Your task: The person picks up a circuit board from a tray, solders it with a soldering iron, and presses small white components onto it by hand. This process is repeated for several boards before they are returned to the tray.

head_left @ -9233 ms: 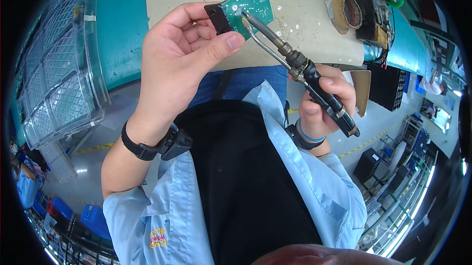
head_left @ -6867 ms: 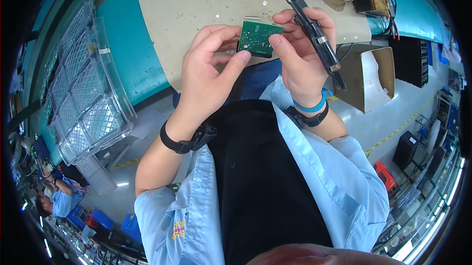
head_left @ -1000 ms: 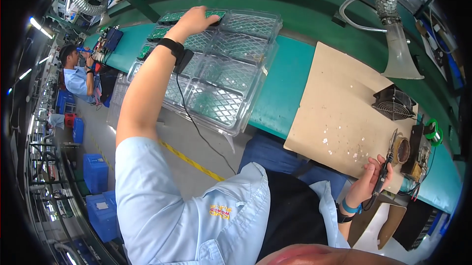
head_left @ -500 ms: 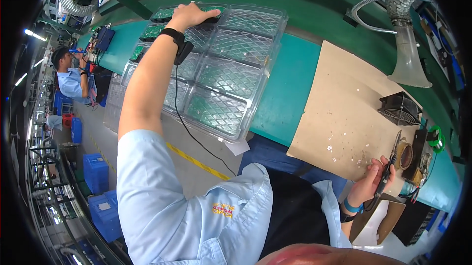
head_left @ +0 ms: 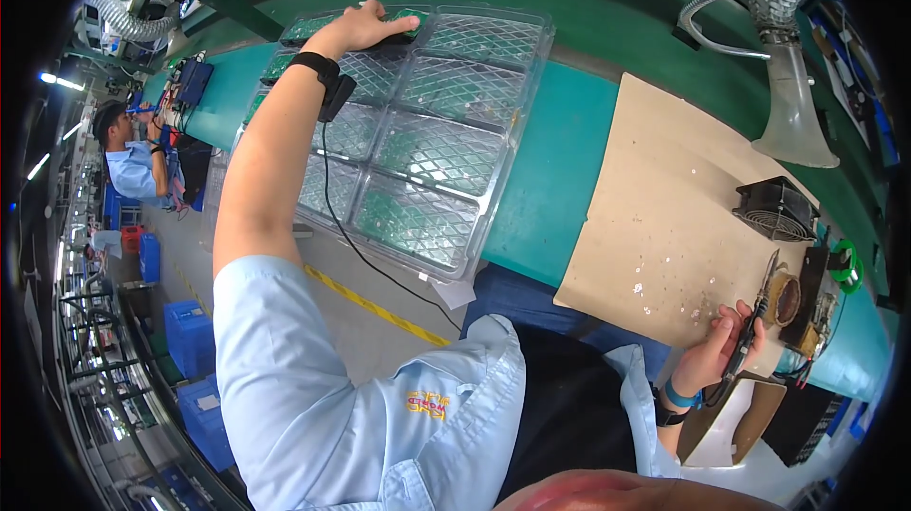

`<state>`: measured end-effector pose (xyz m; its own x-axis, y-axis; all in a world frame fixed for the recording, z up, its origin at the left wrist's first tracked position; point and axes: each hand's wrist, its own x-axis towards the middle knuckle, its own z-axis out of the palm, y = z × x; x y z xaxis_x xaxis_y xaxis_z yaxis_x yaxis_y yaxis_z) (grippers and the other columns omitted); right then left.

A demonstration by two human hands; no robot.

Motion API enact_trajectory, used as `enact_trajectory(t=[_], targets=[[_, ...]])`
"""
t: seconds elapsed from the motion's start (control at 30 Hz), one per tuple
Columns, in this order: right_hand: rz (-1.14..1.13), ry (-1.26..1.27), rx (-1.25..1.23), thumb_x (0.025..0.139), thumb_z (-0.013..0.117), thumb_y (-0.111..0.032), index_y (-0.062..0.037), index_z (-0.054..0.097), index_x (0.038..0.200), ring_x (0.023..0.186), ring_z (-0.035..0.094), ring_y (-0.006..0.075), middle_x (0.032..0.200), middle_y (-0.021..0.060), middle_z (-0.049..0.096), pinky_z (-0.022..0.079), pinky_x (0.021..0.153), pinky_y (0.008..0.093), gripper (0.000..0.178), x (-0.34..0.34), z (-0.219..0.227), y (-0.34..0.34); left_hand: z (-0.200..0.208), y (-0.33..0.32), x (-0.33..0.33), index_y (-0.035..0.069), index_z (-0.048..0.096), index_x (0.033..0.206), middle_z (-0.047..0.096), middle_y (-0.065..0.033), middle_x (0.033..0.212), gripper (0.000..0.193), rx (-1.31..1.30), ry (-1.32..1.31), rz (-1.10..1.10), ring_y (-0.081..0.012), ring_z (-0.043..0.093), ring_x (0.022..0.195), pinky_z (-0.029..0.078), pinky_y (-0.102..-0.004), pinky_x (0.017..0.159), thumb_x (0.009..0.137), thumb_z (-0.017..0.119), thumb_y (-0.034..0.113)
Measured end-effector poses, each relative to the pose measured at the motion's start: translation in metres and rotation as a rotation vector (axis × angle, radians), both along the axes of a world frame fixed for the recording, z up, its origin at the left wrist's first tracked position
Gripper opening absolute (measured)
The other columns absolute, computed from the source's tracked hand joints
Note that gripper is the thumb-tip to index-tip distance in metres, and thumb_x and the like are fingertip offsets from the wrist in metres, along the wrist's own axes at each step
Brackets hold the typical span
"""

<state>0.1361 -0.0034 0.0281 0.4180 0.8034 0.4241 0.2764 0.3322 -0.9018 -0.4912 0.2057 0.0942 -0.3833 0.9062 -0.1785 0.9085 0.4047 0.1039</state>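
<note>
My left arm reaches across a clear plastic compartment tray on the bench. At its far side my left hand is closed over a green circuit board, thumb stretched along it; the fingertips are partly hidden. More green circuit boards lie in the tray's far left compartments, partly covered by my arm. At the right, my right hand grips a soldering iron, its tip pointing away from me. Close to the tip stands a round brownish tin.
Brown paper with whitish specks covers the right part of the green bench. A black fan stands on it, below a fume extraction nozzle. A green solder spool is at far right. A co-worker sits at far left.
My left hand has shifted slightly left over the tray, and the forearm has swung left with it. My right hand and the soldering iron have hardly moved.
</note>
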Motion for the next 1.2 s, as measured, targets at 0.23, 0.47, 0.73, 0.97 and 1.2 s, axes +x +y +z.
enact_trajectory(t=[0.23,0.47,0.73,0.97,1.2], targets=[[0.017,-0.014,0.015,0.097,0.054,0.000,-0.0065,0.043,0.136,0.093,0.062,0.0169,0.123,0.0167,0.061,0.047,0.079,0.0271,0.041,0.003,-0.010,0.011,0.008,0.002,-0.005,0.017,0.060,0.137,0.050,-0.0254,0.139,0.102,-0.012,-0.045,0.016,-0.0431,0.041,0.133,0.036,-0.0529,0.109,0.062,0.066,0.085],[-0.007,0.018,-0.011,0.097,0.053,-0.001,-0.0038,0.037,0.137,0.092,0.061,0.0213,0.123,0.0185,0.058,0.050,0.083,0.0327,0.043,-0.012,0.013,-0.031,0.044,-0.042,-0.004,0.027,0.063,0.134,0.043,-0.0289,0.141,0.091,0.006,0.057,-0.049,-0.0476,0.038,0.133,0.032,-0.0536,0.112,0.061,0.070,0.082],[-0.031,-0.059,-0.028,0.097,0.053,-0.001,-0.0014,0.035,0.138,0.090,0.060,0.0227,0.123,0.0192,0.056,0.050,0.077,0.0341,0.044,-0.005,0.020,-0.050,0.043,-0.053,0.006,0.015,0.066,0.123,0.050,-0.0287,0.134,0.072,0.151,0.041,-0.099,-0.0455,0.049,0.121,0.044,-0.0500,0.102,0.065,0.080,0.056],[-0.050,-0.068,-0.022,0.097,0.054,-0.002,-0.0017,0.036,0.138,0.089,0.060,0.0226,0.123,0.0187,0.056,0.049,0.076,0.0342,0.044,-0.003,0.028,-0.058,0.032,-0.048,0.006,0.006,0.065,0.118,0.064,-0.0217,0.110,0.060,0.247,0.004,-0.124,-0.0349,0.058,0.110,0.050,-0.0432,0.094,0.070,0.079,0.040],[0.000,-0.021,-0.044,0.098,0.053,-0.002,-0.0015,0.037,0.137,0.092,0.060,0.0228,0.123,0.0177,0.056,0.049,0.081,0.0345,0.042,0.002,0.028,-0.064,0.065,-0.073,0.020,0.000,0.068,0.110,0.070,-0.0174,0.096,0.049,0.376,-0.256,-0.087,-0.0272,0.067,0.087,0.053,-0.0387,0.078,0.072,0.080,0.028]])
